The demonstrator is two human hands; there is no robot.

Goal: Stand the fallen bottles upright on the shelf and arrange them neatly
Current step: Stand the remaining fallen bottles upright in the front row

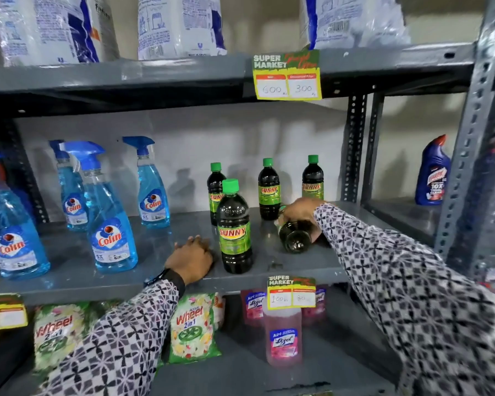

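Observation:
On the grey middle shelf (155, 244) a dark Sunny bottle (295, 237) lies on its side, its base toward me. My right hand (300, 212) is closed over it from above. Just left of it a larger Sunny bottle with a green cap (235, 232) stands upright near the front edge. Three more Sunny bottles stand behind: one at the left (215, 192), one in the middle (269, 190), one at the right (313, 178). My left hand (190, 260) rests flat on the shelf beside the front bottle, holding nothing.
Several blue Colin spray bottles (112, 224) stand on the shelf's left half. Price tags (287, 75) hang from the shelf edges. Detergent bags (180, 27) fill the top shelf; Wheel packs (193, 324) and pink Lizol bottles (283, 335) sit below. A blue cleaner bottle (432, 172) stands in the right bay.

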